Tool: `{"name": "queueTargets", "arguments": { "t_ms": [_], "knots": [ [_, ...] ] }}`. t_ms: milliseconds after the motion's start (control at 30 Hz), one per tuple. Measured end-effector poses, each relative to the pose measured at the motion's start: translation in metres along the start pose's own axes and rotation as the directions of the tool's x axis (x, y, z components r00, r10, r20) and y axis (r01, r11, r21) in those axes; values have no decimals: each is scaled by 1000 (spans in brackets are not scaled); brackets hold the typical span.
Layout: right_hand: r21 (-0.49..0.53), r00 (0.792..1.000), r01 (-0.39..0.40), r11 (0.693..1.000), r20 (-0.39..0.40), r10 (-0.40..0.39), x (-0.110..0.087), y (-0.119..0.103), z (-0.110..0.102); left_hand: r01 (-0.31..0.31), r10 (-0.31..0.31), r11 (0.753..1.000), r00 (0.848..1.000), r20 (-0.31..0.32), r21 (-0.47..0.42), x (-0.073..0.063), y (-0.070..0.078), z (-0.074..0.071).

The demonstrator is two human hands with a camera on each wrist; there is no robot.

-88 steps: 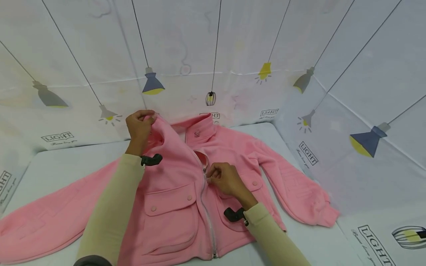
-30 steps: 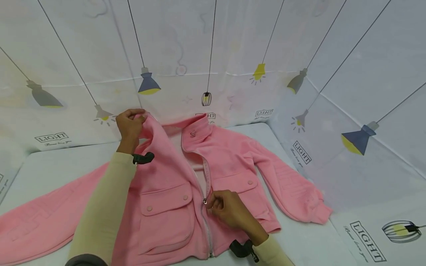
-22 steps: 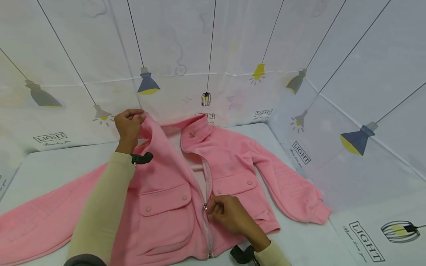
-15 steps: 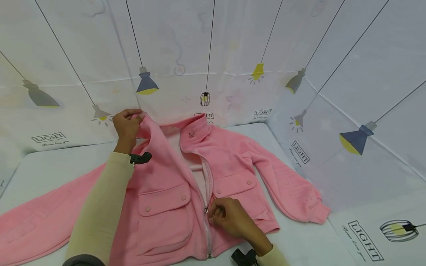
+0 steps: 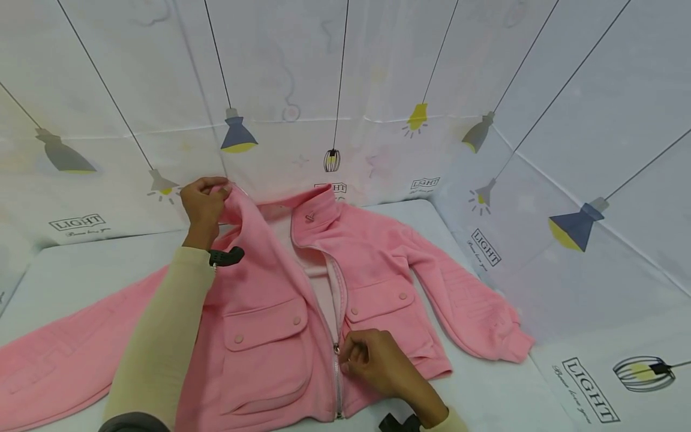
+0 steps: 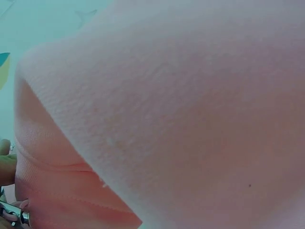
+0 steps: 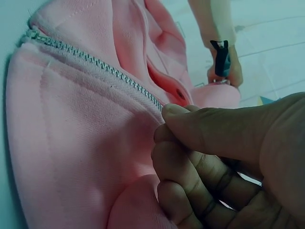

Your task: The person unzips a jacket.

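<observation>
A pink jacket (image 5: 264, 372) lies spread front side up, its front parted at the top over a pale lining (image 5: 321, 282). My left hand (image 5: 204, 207) pinches the left top of its collar and holds that edge raised. Pale fabric (image 6: 167, 119) fills most of the left wrist view. Low on the front, my right hand (image 5: 378, 363) is at the zipper slider (image 5: 336, 348), thumb and forefinger pinched together on the pull, which the fingers hide. Below the slider the metal zipper teeth (image 7: 105, 67) are joined down to the hem.
The jacket lies on a white table (image 5: 102, 258). Behind and to the right, white sheeting (image 5: 302, 72) printed with lamps rises from it. One sleeve (image 5: 464, 300) stretches right, the other sleeve (image 5: 75, 342) left, partly under my left forearm (image 5: 156, 342).
My right hand has drawn the zipper slider down from chest height to below the pocket flaps, and the front has parted wider. The left hand keeps its hold on the collar.
</observation>
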State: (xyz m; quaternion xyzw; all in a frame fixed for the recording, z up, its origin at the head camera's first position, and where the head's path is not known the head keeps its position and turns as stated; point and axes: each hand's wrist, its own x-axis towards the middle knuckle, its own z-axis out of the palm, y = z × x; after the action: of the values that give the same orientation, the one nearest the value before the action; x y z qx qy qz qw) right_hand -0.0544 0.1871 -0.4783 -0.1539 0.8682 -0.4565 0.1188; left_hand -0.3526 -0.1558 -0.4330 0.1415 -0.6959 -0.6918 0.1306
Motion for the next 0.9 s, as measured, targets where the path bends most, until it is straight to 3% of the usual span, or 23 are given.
{"name": "queueTargets", "arguments": {
  "t_ms": [900],
  "knots": [
    [44, 999, -31, 999, 36, 29, -33, -5, 5, -34, 34, 998, 999, 4, -53, 3, -1, -7]
  ]
}}
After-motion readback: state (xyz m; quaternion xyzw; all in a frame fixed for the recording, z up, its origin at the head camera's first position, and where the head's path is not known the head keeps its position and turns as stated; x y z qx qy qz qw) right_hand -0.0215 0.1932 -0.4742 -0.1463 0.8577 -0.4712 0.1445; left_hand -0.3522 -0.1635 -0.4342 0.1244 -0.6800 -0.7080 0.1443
